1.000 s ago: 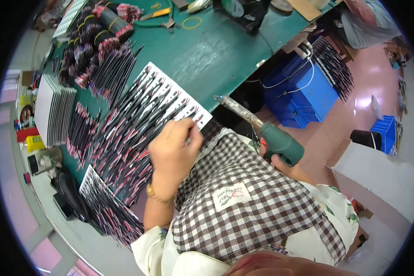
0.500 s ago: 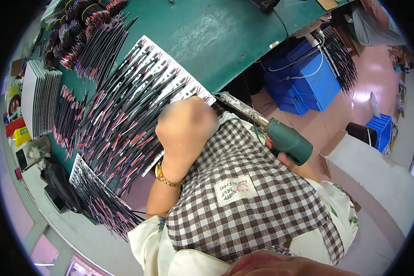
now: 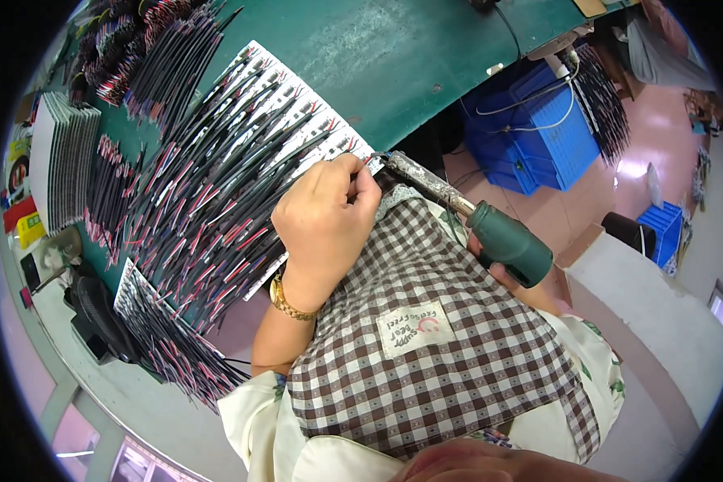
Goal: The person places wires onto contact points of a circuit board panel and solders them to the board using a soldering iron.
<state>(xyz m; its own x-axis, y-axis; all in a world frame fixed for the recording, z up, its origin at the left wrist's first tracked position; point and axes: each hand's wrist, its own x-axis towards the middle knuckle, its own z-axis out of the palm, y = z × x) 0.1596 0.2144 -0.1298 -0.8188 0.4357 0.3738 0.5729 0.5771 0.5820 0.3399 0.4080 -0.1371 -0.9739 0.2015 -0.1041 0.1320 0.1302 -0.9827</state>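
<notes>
Green workbench (image 3: 426,72) fills the 12 o'clock side, closer in view than before. White board (image 3: 297,104) of red-black wires sits at 10 o'clock. Left hand (image 3: 323,221) has shifted up, pinching a wire at the soldering iron (image 3: 466,213) tip. Right hand (image 3: 522,285) grips the handle, mostly hidden.

Bright even overhead light, sharp centre, fisheye bending edges, dark vignette corners.

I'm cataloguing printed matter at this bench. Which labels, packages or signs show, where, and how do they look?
Apron label: sewn on the checked apron's front, pale rectangle with red print.
Yellow package: far left edge of the bench, small, partly hidden.
Red package: just above it, mostly hidden.
No screens or signs show.
</notes>
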